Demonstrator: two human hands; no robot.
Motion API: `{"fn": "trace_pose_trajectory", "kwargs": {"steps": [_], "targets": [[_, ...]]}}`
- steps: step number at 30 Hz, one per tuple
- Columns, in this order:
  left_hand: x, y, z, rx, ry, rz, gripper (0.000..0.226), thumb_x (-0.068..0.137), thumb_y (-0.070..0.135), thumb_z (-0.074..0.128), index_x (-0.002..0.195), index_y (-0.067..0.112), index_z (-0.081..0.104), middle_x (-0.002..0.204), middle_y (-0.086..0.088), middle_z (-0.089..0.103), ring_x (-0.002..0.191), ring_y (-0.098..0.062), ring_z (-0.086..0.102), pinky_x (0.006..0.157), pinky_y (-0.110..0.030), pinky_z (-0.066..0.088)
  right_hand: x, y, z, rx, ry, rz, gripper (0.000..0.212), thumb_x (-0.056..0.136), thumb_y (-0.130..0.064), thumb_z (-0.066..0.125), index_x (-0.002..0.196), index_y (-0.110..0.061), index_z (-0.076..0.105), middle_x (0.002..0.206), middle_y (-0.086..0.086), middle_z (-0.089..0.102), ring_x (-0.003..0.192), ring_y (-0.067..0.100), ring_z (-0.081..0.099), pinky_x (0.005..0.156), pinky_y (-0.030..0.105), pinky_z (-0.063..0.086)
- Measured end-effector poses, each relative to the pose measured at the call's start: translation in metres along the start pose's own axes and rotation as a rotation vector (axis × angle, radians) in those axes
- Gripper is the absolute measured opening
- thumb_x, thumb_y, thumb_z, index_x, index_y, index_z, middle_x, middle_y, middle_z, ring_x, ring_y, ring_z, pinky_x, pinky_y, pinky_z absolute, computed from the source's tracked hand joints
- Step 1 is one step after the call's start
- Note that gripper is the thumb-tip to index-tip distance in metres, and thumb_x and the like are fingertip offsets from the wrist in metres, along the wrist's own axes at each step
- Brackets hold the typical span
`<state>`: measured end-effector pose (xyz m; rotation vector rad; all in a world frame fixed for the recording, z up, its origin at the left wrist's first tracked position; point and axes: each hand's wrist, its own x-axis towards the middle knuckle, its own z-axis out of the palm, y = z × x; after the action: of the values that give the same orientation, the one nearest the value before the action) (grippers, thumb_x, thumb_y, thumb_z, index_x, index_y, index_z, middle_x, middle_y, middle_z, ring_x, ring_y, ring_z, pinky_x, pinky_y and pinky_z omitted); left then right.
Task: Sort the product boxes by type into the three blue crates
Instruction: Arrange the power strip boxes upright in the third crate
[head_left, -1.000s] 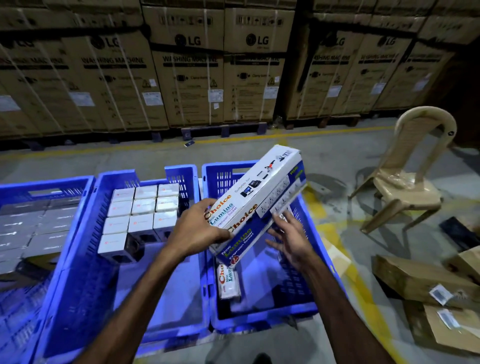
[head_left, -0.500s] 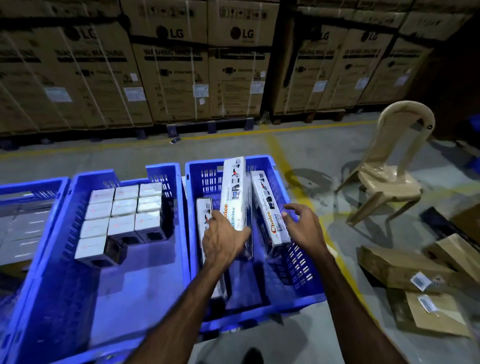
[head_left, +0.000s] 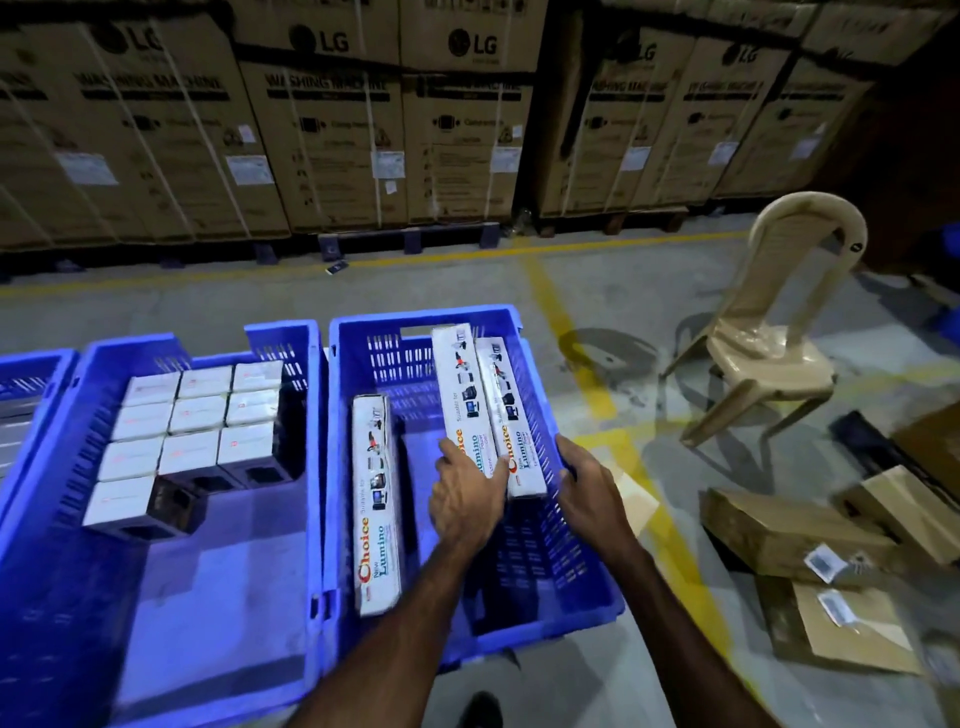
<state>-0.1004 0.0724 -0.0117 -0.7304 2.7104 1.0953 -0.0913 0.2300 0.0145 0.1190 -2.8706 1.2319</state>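
Choice Lumino boxes (head_left: 467, 410) stand on edge against the right crate's (head_left: 566, 597) right wall, both hands pressing them flat: left hand (head_left: 467, 499) spread on the near face, right hand (head_left: 592, 488) cupping the outer box. Long, stiff, probably light cartons; best held across the middle. A third box (head_left: 375, 509) lies apart.

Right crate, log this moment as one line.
right crate: three Choice Lumino boxes on edge | left hand against middle box | right hand on crate wall beside right box | middle crate: small white boxes
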Motion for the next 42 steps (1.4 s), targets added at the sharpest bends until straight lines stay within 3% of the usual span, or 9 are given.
{"fn": "trace_pose_trajectory", "kwargs": {"steps": [4,11,13,18,23,31,34,38,42], "targets": [[0.01,0.004,0.013,-0.025,-0.032,-0.012,0.076,0.099,0.061,0.055,0.147,0.008,0.028,0.133,-0.023,0.06,0.112,-0.047,0.065,0.089,-0.05,0.054,-0.004,0.004,0.001,-0.003,0.043,-0.028,0.044,0.096,0.006,0.046,0.127,-0.021,0.063,0.125,-0.02,0.063,0.111,0.002,0.062,0.087,0.013,0.049],[0.022,-0.02,0.018,-0.171,-0.121,0.017,0.111,0.073,0.087,0.063,0.154,0.025,0.019,0.136,-0.01,0.062,0.12,-0.039,0.064,0.098,-0.051,0.054,-0.002,0.02,0.007,-0.006,0.03,-0.019,0.055,0.099,0.005,0.043,0.148,-0.016,0.053,0.15,-0.003,0.056,0.135,0.015,0.056,0.11,0.035,0.049],[0.029,-0.034,0.023,-0.226,-0.143,0.034,0.12,0.062,0.097,0.06,0.154,0.03,0.021,0.138,-0.002,0.064,0.121,-0.031,0.066,0.098,-0.053,0.055,-0.005,0.019,0.006,0.002,0.036,-0.022,0.05,0.103,0.002,0.044,0.151,-0.01,0.05,0.151,-0.005,0.053,0.135,0.01,0.052,0.114,0.028,0.042],[0.021,-0.04,-0.002,-0.309,-0.238,0.171,0.062,0.096,0.056,0.065,0.146,0.027,0.042,0.133,0.012,0.063,0.126,-0.02,0.064,0.1,-0.035,0.05,-0.005,0.019,-0.001,0.056,0.021,-0.061,0.042,0.106,-0.004,0.047,0.148,-0.005,0.053,0.144,0.01,0.06,0.127,0.022,0.06,0.107,0.033,0.049],[0.018,-0.047,-0.031,-0.199,-0.341,0.174,0.087,0.103,0.059,0.05,0.167,0.014,0.012,0.17,-0.001,0.027,0.155,-0.026,0.032,0.122,-0.041,0.03,-0.003,0.02,0.002,0.027,0.025,0.023,0.046,0.103,-0.001,0.046,0.148,-0.004,0.052,0.146,0.012,0.058,0.131,0.024,0.057,0.108,0.026,0.041],[-0.01,-0.074,-0.08,0.289,0.065,0.465,0.036,0.098,0.026,0.059,0.13,0.009,0.065,0.132,-0.012,0.064,0.122,-0.029,0.058,0.102,-0.042,0.051,-0.01,0.019,0.006,-0.005,0.017,0.085,0.05,0.101,-0.001,0.05,0.151,-0.006,0.049,0.151,0.01,0.054,0.137,0.024,0.053,0.109,0.024,0.037],[-0.015,-0.084,-0.085,0.304,0.044,0.309,0.042,0.093,0.025,0.059,0.129,0.005,0.062,0.138,-0.021,0.057,0.128,-0.037,0.053,0.106,-0.049,0.049,-0.011,0.018,0.008,-0.007,0.02,0.11,0.049,0.102,-0.003,0.052,0.15,-0.006,0.05,0.151,0.01,0.054,0.137,0.024,0.052,0.106,0.021,0.034],[-0.015,-0.083,-0.075,0.244,-0.095,0.121,0.067,0.095,0.03,0.063,0.151,0.006,0.038,0.168,-0.03,0.013,0.148,-0.048,0.033,0.113,-0.054,0.042,-0.014,0.015,0.011,-0.013,0.032,0.132,0.049,0.101,-0.005,0.055,0.15,-0.005,0.05,0.151,0.01,0.054,0.138,0.025,0.051,0.107,0.022,0.032],[-0.009,-0.075,-0.067,0.319,-0.007,0.117,0.074,0.09,0.029,0.064,0.155,0.011,0.033,0.167,-0.029,0.013,0.138,-0.046,0.039,0.105,-0.053,0.046,-0.017,0.009,0.014,-0.061,0.05,0.132,0.048,0.1,-0.006,0.057,0.148,-0.003,0.052,0.149,0.013,0.054,0.136,0.028,0.051,0.109,0.026,0.034]]}}
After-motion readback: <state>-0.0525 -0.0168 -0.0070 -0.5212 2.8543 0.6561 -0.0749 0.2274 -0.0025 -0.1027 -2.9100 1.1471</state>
